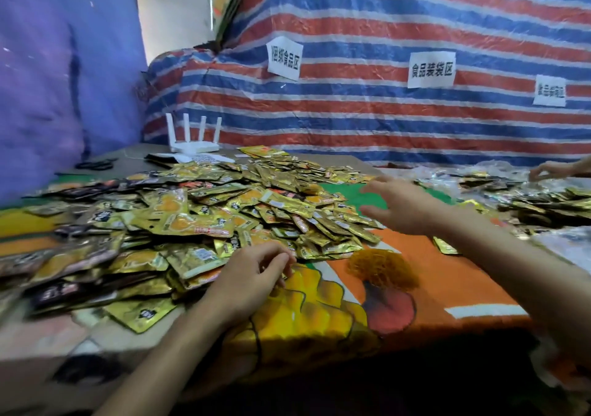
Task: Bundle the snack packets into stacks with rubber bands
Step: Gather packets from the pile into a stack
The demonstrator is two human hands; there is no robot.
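Gathering step I guess: right hand (403,204) spread toward packets (224,211) at its 10 o'clock, left hand (252,275) loosely curled, empty. Next: grab a handful.

The left hand (252,279) is held low and near, knuckles up, its fingers loosely curled with the tips bent down; nothing is seen gripped in it. The left forearm (179,345) is bare and slanted up to the right from the lower left edge. The right hand (401,206) is stretched farther forward, palm down, fingers spread and nearly straight, somewhat blurred. The right forearm (511,255) is angled up and leftward from the right edge. The hands are set well apart.
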